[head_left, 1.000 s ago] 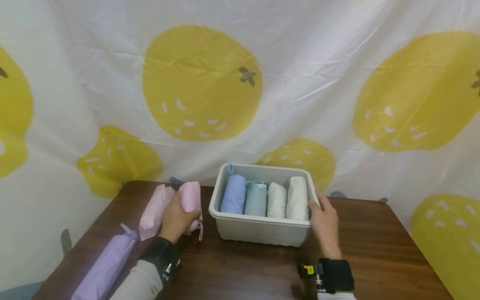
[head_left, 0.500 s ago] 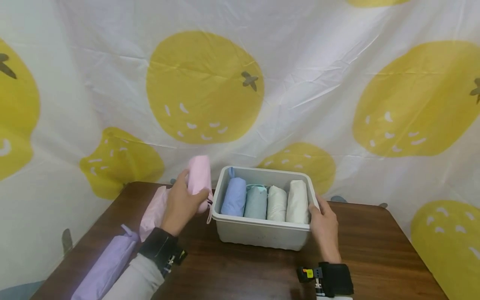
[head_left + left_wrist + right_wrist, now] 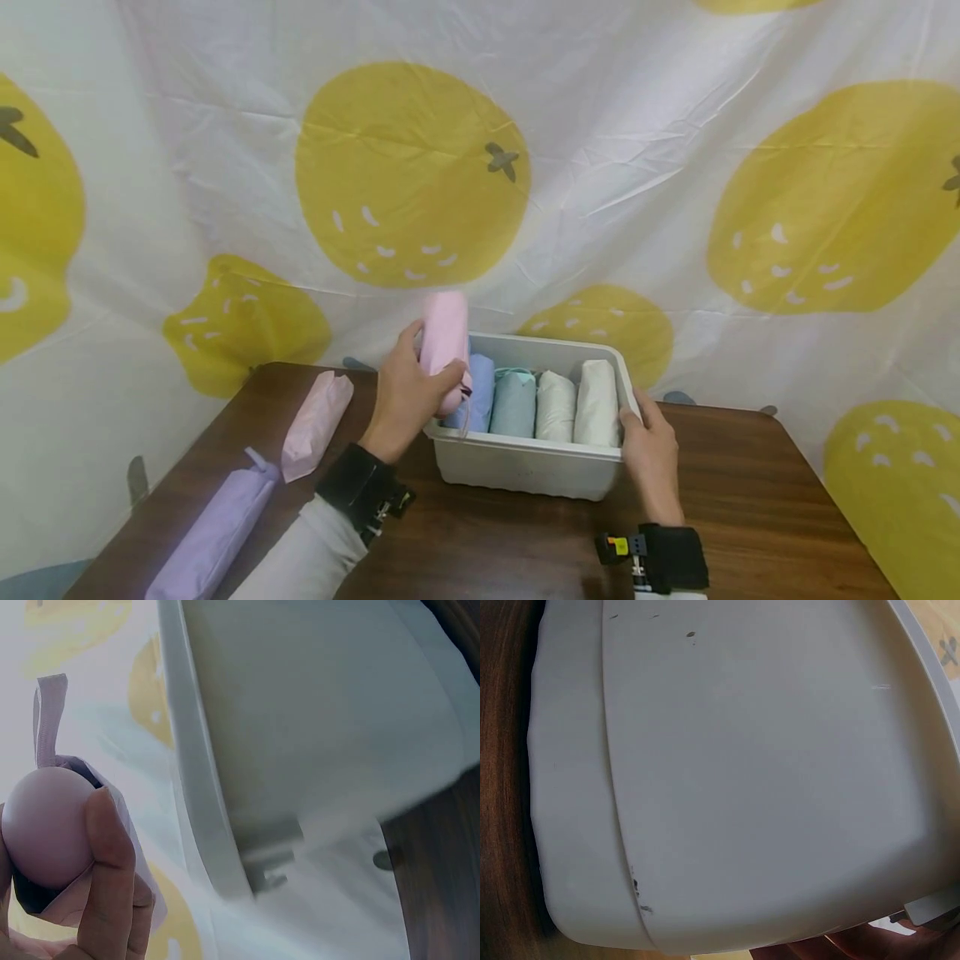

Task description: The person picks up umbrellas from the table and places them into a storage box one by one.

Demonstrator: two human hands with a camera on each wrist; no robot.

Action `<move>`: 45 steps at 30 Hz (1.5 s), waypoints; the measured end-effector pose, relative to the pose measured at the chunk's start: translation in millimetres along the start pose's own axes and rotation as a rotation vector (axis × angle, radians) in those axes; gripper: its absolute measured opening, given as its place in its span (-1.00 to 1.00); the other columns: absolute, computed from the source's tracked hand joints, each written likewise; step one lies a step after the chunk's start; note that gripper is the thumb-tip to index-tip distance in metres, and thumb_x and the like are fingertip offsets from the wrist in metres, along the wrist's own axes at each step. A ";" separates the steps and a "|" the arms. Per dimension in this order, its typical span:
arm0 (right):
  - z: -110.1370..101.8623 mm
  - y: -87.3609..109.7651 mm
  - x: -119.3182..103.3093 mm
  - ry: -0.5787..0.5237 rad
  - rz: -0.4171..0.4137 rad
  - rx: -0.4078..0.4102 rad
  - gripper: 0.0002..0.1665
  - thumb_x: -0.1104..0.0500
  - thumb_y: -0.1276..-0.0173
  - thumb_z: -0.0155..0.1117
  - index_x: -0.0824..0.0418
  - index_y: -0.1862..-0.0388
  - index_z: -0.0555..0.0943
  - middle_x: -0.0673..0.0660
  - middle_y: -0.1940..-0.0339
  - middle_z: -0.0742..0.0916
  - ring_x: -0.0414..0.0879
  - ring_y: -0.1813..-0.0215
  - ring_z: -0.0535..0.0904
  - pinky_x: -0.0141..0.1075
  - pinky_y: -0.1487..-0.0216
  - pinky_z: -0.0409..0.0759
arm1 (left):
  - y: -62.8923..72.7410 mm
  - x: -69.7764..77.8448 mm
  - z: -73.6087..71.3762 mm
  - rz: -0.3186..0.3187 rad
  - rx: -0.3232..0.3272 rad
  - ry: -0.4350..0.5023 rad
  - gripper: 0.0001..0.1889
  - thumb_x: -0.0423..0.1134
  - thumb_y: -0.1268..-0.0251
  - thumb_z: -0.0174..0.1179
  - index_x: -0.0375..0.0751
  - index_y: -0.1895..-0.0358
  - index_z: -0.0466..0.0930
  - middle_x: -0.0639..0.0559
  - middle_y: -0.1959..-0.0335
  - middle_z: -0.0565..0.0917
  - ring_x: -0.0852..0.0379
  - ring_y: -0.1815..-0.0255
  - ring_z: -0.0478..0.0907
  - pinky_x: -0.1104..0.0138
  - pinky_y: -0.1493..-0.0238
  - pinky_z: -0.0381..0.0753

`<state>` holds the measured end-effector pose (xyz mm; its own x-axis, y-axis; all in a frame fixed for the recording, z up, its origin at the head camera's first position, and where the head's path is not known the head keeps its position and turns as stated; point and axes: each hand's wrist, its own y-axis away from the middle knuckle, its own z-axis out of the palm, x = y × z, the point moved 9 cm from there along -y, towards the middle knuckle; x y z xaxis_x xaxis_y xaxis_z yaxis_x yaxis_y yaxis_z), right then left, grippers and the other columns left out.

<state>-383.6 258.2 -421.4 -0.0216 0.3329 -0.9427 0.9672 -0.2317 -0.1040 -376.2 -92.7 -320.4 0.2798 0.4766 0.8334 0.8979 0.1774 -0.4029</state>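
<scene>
My left hand [image 3: 405, 396] grips a pink folded umbrella [image 3: 444, 342] in its fabric sleeve, raised over the left end of a pale grey plastic bin [image 3: 525, 468]. In the left wrist view, the umbrella's rounded pink end [image 3: 49, 825] and a strap loop [image 3: 51, 712] show beside my thumb. My right hand [image 3: 650, 446] holds the bin's right rim. Inside the bin, side by side, lie a blue roll [image 3: 482, 392], partly hidden by the pink umbrella, a teal roll [image 3: 513, 404], a pale green roll [image 3: 555, 408] and a white roll [image 3: 597, 404].
On the left of the dark wooden table [image 3: 480, 550] lie a light pink wrapped roll [image 3: 317, 425] and, nearer, a lavender one [image 3: 213, 533] with a loop. A lemon-print sheet [image 3: 600, 208] hangs behind the table.
My left hand has lifted the pink umbrella off the table and carried it right, over the bin's left end. The right hand stays at the bin's right rim.
</scene>
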 end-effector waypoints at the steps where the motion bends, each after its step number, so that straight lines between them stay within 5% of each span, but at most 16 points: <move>1: 0.1 -0.2 -0.2 -0.001 0.001 0.000 -0.35 0.11 -0.74 -0.08 0.14 -0.73 0.21 0.33 -0.67 0.31 0.34 -0.64 0.18 0.28 -0.52 0.18 | 0.0 0.8 2.3 -0.005 -0.006 0.006 -0.10 -0.15 -0.23 0.45 -0.31 -0.61 0.24 -0.38 -0.25 0.61 -0.23 -0.16 0.59 -0.08 -0.20 0.57; 7: 0.3 -1.0 -1.6 0.002 -0.003 0.004 -0.35 0.10 -0.74 -0.08 0.15 -0.73 0.22 0.33 -0.67 0.32 0.33 -0.64 0.19 0.28 -0.52 0.18 | 1.2 6.4 12.4 -0.014 -0.029 0.033 -0.10 -0.12 -0.24 0.44 -0.30 -0.60 0.24 -0.32 -0.32 0.56 -0.19 -0.19 0.55 -0.06 -0.23 0.55; 16: -0.2 0.4 -2.8 0.000 -0.002 0.018 -0.35 0.10 -0.73 -0.08 0.15 -0.71 0.25 0.32 -0.66 0.34 0.32 -0.63 0.21 0.29 -0.51 0.19 | 3.2 14.2 26.6 -0.008 -0.032 0.041 -0.15 -0.11 -0.23 0.44 -0.29 -0.57 0.31 -0.28 -0.06 0.66 -0.15 0.00 0.62 -0.01 0.02 0.67; 23: -1.3 1.1 -3.6 0.003 0.002 0.029 -0.35 0.10 -0.71 -0.08 0.14 -0.71 0.27 0.30 -0.65 0.36 0.30 -0.63 0.22 0.29 -0.52 0.19 | 8.2 17.0 42.2 0.000 -0.063 0.071 -0.14 -0.12 -0.24 0.44 -0.35 -0.57 0.30 -0.36 -0.28 0.61 -0.18 -0.15 0.61 -0.05 -0.12 0.64; 30: -1.5 0.2 -6.2 0.000 -0.007 0.026 -0.35 0.08 -0.72 -0.09 0.12 -0.71 0.26 0.28 -0.66 0.35 0.28 -0.64 0.22 0.28 -0.53 0.19 | 10.3 22.2 61.9 0.010 -0.083 0.047 -0.15 -0.11 -0.17 0.44 -0.31 -0.55 0.36 -0.30 -0.17 0.67 -0.14 -0.03 0.65 0.02 0.00 0.67; 45: -1.4 -0.9 -9.8 0.009 -0.001 0.019 -0.35 0.08 -0.72 -0.08 0.13 -0.72 0.25 0.28 -0.66 0.36 0.27 -0.64 0.21 0.27 -0.54 0.18 | 9.4 29.4 95.8 0.029 -0.142 0.028 -0.16 -0.13 -0.13 0.41 -0.33 -0.52 0.40 -0.28 -0.22 0.66 -0.14 -0.06 0.62 0.03 -0.08 0.61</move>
<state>-383.9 256.5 -411.6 -0.0201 0.3409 -0.9399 0.9621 -0.2491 -0.1110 -392.1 5.5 -336.0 0.3136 0.4553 0.8333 0.9278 0.0399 -0.3710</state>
